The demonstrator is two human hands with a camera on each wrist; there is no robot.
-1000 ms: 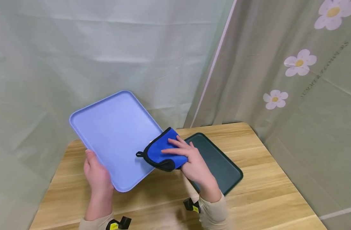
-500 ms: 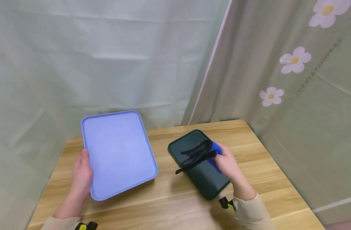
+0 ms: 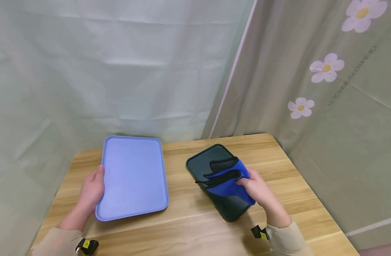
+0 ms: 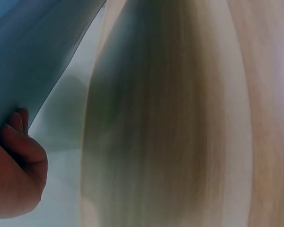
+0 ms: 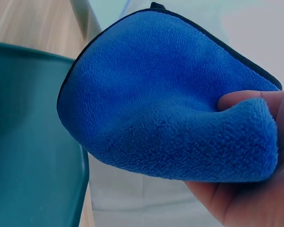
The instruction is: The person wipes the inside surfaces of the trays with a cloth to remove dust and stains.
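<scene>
A light blue rectangular tray (image 3: 132,177) is gripped by its left edge in my left hand (image 3: 93,186). Seen from the left wrist, the tray's underside (image 4: 33,61) slants above the table and my fingers (image 4: 26,146) curl beneath its edge. My right hand (image 3: 260,192) holds a folded blue cleaning cloth (image 3: 230,188) with black edging, over the smaller dark green tray (image 3: 211,158). The right wrist view has the fluffy cloth (image 5: 146,85) bunched between thumb and fingers, with the green tray (image 5: 33,142) at the left. The cloth hides part of that tray.
Both trays are over a wood-grain table (image 3: 179,213), a strip of which shows between them. A pale curtain (image 3: 134,71) hangs behind the table, and a flowered one (image 3: 345,149) closes the right side.
The blue tray has come down and leftward, turning more upright in view. My right hand has carried the cloth rightward off it to above the green tray, where the cloth now hangs folded.
</scene>
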